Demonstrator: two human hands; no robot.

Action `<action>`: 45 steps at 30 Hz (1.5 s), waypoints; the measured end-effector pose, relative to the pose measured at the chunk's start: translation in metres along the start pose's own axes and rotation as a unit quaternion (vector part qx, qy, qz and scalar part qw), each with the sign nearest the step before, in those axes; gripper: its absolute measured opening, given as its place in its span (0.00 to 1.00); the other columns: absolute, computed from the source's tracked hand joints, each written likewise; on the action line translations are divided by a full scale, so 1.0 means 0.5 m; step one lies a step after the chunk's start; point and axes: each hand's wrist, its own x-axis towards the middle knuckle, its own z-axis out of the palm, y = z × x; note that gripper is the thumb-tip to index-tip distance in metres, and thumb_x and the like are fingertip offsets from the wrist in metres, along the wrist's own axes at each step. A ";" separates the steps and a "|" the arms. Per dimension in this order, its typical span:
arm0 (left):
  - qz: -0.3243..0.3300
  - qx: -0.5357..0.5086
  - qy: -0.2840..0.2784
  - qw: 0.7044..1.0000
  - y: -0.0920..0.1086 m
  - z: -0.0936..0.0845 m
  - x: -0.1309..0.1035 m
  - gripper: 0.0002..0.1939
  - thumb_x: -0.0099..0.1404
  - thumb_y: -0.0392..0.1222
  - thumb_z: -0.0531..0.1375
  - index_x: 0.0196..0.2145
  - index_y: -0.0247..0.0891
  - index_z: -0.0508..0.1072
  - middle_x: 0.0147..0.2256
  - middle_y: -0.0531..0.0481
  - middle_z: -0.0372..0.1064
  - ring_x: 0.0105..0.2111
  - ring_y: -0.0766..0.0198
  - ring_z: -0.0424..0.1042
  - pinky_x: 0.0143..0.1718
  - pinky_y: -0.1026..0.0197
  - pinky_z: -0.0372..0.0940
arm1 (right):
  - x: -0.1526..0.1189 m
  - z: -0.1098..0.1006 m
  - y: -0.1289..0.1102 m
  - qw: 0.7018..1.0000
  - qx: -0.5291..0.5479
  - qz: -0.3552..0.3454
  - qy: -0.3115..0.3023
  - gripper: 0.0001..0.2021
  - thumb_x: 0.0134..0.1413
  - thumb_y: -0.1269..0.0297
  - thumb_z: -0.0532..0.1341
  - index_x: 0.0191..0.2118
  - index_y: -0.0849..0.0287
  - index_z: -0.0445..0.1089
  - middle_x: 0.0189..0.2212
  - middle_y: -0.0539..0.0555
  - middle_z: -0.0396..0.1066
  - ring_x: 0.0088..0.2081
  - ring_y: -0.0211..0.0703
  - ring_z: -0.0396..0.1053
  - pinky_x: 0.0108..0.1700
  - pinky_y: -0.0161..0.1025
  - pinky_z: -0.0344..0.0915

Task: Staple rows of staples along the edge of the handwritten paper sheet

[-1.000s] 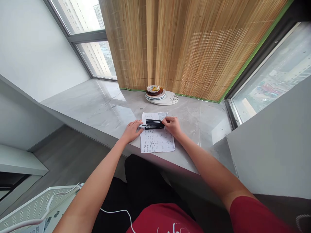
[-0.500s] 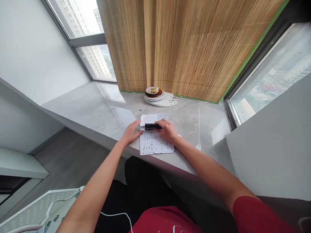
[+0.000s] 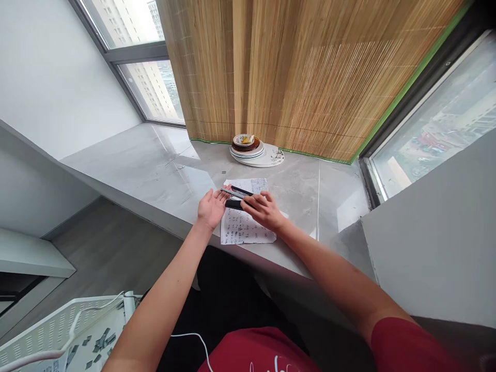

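A black stapler [image 3: 234, 204] is spread apart above the paper, its metal magazine showing between the black top and base. My right hand [image 3: 264, 209] grips its right end, with the fingers wrapped round it. Palm up, my left hand [image 3: 212, 207] lies open at the stapler's left end, fingers stretched towards the magazine tip; whether they touch it I cannot tell. Beneath the stapler is a white sheet of paper [image 3: 250, 235] with rows of handwriting, partly covered by the stapler and my hands.
A stack of plates [image 3: 248, 154] stands at the back of the grey stone sill [image 3: 298, 191], before a bamboo blind [image 3: 271, 77]. One small grey piece [image 3: 223, 172] lies on the sill. At lower left, a white perforated basket [image 3: 39, 320] holds several grey pieces and a white cable.
The stapler has gone from nearly closed to spread apart, tilted in my right hand. My left hand has turned from palm down on the paper to palm up.
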 end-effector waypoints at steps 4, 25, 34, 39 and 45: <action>-0.010 -0.040 -0.006 0.999 0.011 0.007 -0.007 0.25 0.83 0.43 0.43 0.60 0.27 0.72 0.62 0.31 0.72 0.66 0.54 0.70 0.66 0.53 0.70 | -0.002 0.000 0.000 0.999 0.030 0.011 -0.004 0.14 0.74 0.64 0.56 0.54 0.40 0.76 0.53 0.52 0.79 0.49 0.48 0.72 0.61 0.54 0.65; -0.013 -0.043 -0.011 0.999 0.012 -0.014 -0.033 0.25 0.79 0.36 0.48 0.68 0.26 0.68 0.63 0.32 0.71 0.66 0.51 0.69 0.67 0.50 0.70 | -0.006 0.001 0.004 0.997 -0.018 0.063 0.052 0.13 0.74 0.66 0.55 0.50 0.42 0.76 0.50 0.49 0.80 0.50 0.48 0.70 0.58 0.52 0.56; 0.005 -0.008 -0.024 1.000 0.016 -0.024 -0.043 0.21 0.78 0.36 0.49 0.61 0.29 0.74 0.65 0.34 0.70 0.68 0.52 0.67 0.69 0.50 0.67 | 0.015 -0.002 -0.004 0.957 -0.003 0.187 0.220 0.05 0.64 0.66 0.63 0.43 0.51 0.76 0.43 0.57 0.79 0.46 0.54 0.72 0.55 0.56 0.58; 0.029 0.038 -0.002 0.999 0.008 -0.013 -0.061 0.14 0.78 0.31 0.55 0.53 0.30 0.79 0.59 0.35 0.76 0.64 0.54 0.73 0.69 0.54 0.67 | 0.021 0.009 0.021 0.920 0.170 0.289 0.202 0.11 0.53 0.55 0.71 0.39 0.53 0.76 0.37 0.54 0.78 0.37 0.50 0.73 0.43 0.46 0.66; -0.013 0.121 0.007 0.993 -0.009 0.012 -0.078 0.09 0.75 0.30 0.62 0.47 0.31 0.82 0.52 0.36 0.80 0.55 0.55 0.80 0.66 0.55 0.71 | 0.017 0.022 0.041 0.929 0.215 0.279 0.115 0.15 0.50 0.51 0.74 0.39 0.53 0.78 0.37 0.54 0.80 0.38 0.51 0.75 0.42 0.47 0.70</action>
